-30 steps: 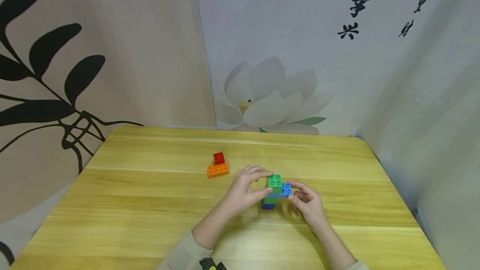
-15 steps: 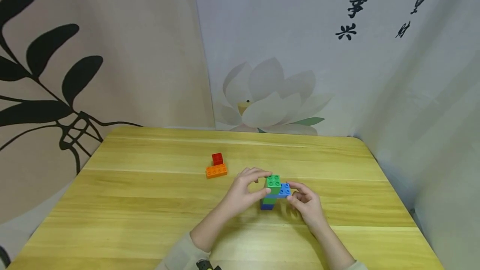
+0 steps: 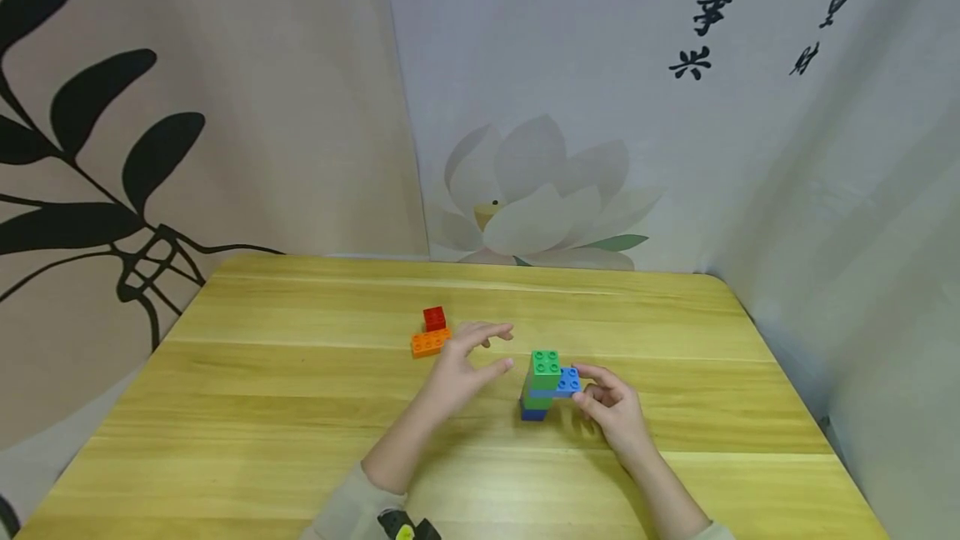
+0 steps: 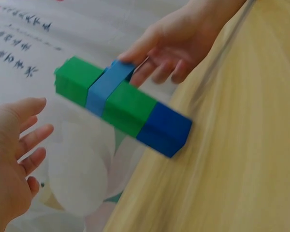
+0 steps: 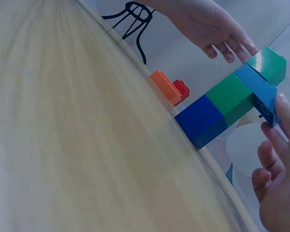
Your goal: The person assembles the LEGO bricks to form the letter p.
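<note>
A stack of bricks stands upright on the table: a dark blue brick (image 4: 165, 129) at the bottom, a green brick (image 4: 129, 109) above it, a light blue brick (image 3: 568, 382) jutting out to the right, and another green brick (image 3: 545, 368) on top. My right hand (image 3: 617, 412) pinches the jutting end of the light blue brick between thumb and fingers. To the left of the stack, my left hand (image 3: 459, 372) is apart from it, fingers extended and holding nothing; the left wrist view shows a gap between that hand (image 4: 14, 150) and the bricks.
An orange brick (image 3: 429, 343) lies just behind my left hand, partly covered by it, with a red brick (image 3: 434, 319) right behind the orange one. The wooden table (image 3: 300, 407) reaches back to printed curtains.
My left hand has let go of the top green brick and moved left, toward the orange brick. My right hand keeps its pinch on the light blue brick.
</note>
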A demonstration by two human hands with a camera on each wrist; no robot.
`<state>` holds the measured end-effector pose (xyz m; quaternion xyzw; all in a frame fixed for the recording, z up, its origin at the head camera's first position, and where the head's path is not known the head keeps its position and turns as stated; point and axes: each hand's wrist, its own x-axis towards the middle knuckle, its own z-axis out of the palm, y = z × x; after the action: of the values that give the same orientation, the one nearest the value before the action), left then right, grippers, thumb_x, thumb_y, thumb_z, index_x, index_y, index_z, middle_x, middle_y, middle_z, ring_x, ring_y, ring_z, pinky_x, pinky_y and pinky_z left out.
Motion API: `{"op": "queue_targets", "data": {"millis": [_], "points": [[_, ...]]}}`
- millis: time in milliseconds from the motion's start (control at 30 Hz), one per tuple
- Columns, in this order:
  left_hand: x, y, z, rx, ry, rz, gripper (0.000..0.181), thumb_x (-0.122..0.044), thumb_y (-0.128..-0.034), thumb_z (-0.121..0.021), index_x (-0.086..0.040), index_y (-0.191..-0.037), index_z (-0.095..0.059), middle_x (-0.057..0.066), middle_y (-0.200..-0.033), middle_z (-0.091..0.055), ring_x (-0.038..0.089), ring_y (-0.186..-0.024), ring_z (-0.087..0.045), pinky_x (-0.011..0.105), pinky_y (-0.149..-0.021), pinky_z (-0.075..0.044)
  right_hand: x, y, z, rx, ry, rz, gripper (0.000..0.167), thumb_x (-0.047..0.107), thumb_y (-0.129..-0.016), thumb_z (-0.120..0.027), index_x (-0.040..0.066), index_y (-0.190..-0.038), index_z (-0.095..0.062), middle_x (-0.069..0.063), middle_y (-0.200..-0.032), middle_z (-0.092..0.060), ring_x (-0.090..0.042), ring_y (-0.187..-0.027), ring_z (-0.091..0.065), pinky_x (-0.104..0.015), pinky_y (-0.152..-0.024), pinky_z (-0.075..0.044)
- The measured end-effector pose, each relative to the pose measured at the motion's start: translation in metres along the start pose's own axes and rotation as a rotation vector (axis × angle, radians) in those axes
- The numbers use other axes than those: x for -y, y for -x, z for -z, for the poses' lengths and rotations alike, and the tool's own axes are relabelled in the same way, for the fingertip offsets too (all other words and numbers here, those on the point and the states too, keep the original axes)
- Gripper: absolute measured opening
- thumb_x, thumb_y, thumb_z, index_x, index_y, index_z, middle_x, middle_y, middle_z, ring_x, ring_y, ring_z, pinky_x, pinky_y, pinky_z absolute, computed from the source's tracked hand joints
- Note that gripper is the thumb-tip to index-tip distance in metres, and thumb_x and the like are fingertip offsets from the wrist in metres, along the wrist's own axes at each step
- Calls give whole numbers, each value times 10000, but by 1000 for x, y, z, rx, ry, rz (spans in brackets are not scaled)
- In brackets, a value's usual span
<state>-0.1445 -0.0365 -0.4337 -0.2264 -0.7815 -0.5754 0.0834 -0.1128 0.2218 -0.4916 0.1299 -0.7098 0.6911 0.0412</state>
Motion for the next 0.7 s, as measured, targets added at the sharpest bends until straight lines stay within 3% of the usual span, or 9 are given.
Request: {"op": "queue_targets", "data": {"millis": [200, 300, 433, 700], "points": [[13, -3, 17, -82, -51, -30, 414, -81, -797, -783, -137, -1192, -674, -48, -1082, -664, 167, -941, -482, 374, -798, -407, 1, 1, -1, -17, 17, -22, 317, -78, -875, -627, -77, -1190, -588, -49, -851, -609, -80, -607, -493, -214, -512, -410], [22, -4, 26, -111, -55, -32, 402, -69, -804, -774, -113, -1190, -671, -13, -1092, -664, 178, -955, -481, 435, -814, -419, 0, 0, -1, -17, 21, -11, 316, -70, -875, -633, -77, -1188, -590, -73, -837, -605, -84, -602, -489, -222, -507, -405], [32, -6, 37, -154, -47, 12, 388, -79, -819, -763, -101, -1194, -667, 10, -1107, -658, 205, -984, -492, 540, -859, -416, 1, 0, 0, 3, 5, 13, 325, -72, -878, -627, -92, -1198, -575, -61, -871, -615, -81, -607, -490, -232, -504, -407], [51, -6, 52, -227, -76, 71, 416, -81, -823, -760, -73, -1223, -648, 84, -1183, -634, 313, -1111, -482, 540, -944, -383, 3, 0, -1, 24, 4, 18, 333, -63, -891, -617, -104, -1216, -555, -57, -854, -607, -78, -615, -491, -245, -503, -406]]}}
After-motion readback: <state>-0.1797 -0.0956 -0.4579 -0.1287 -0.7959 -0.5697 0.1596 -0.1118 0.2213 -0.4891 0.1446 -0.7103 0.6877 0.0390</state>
